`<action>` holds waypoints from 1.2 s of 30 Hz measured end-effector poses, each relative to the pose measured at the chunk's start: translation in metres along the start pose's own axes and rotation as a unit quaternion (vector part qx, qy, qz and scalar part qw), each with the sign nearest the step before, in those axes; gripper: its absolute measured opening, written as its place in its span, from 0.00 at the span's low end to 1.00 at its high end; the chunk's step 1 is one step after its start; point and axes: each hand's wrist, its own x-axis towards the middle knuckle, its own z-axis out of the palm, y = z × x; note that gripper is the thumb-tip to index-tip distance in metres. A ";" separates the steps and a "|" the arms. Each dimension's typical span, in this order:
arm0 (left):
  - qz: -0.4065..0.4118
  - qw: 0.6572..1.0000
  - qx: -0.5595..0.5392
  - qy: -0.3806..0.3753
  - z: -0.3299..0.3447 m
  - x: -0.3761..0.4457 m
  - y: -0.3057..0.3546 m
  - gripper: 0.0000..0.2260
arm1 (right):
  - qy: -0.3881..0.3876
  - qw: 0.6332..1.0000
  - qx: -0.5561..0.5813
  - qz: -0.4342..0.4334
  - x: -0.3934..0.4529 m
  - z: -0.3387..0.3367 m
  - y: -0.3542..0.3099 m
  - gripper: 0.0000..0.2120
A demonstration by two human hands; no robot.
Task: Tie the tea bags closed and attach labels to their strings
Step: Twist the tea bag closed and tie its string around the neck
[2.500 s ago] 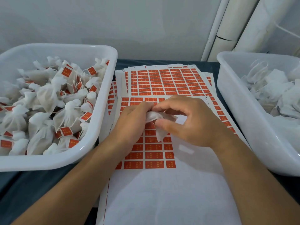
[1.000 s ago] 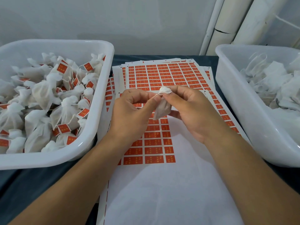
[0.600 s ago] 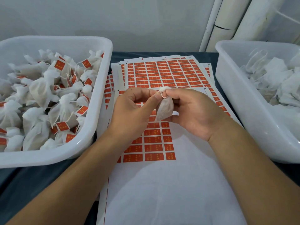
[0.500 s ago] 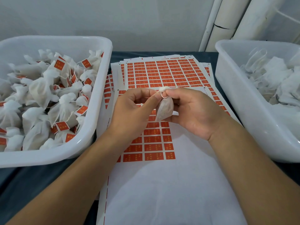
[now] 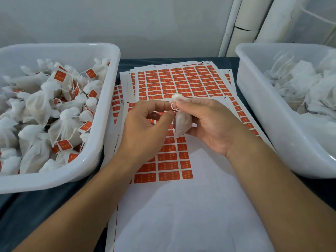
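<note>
Dead centre of the frame there's one small white tea bag (image 5: 181,122), a plump little pouch of thin fabric, gathered at the neck with a ruffled tuft sticking up above the pinch. A tiny loop of string (image 5: 173,106) sits right at that neck. The right hand (image 5: 212,124) has the bag's neck pinched between thumb and forefinger, with the belly of the pouch hanging against its palm. The left hand (image 5: 143,128) is curled too, fingertips pinching at the string loop just beside the neck. Both are up off the sheet.

Hard to tell how the string actually runs, it's too thin and half buried between fingertips, so no idea if a knot is there. The print on the orange labels is too small to read. Both tubs are cut off by the frame edges.

Underneath is a sticker sheet (image 5: 167,160) of orange rectangular labels, its lower part just bare white backing, and more full sheets (image 5: 181,82) are fanned out above it. All that lies on a dark table (image 5: 27,215). At the left a white plastic tub (image 5: 101,124) is heaped with tied bags (image 5: 40,106) carrying orange tags; at the right another white tub (image 5: 263,115) holds flat, untagged bags (image 5: 300,82). Behind is a plain pale wall (image 5: 145,24), with white pipes (image 5: 245,24) in the upper right.
</note>
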 end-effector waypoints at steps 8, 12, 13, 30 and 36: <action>-0.027 0.998 -0.048 0.005 -0.003 0.000 0.002 0.03 | 0.026 0.997 -0.059 -0.042 0.003 0.003 0.006 0.12; -0.038 0.998 -0.056 0.013 -0.002 0.000 0.003 0.05 | 0.042 0.993 -0.089 -0.067 0.004 0.005 0.009 0.10; -0.041 0.998 -0.055 0.012 -0.002 0.000 0.002 0.05 | 0.046 0.992 -0.094 -0.069 0.004 0.005 0.009 0.10; -0.039 0.996 -0.079 0.008 -0.003 -0.002 0.004 0.05 | 0.036 0.991 -0.112 -0.069 0.002 0.005 0.008 0.11; -0.031 0.996 -0.088 0.000 -0.004 -0.002 0.006 0.05 | 0.013 0.999 -0.043 -0.024 0.003 0.004 0.007 0.13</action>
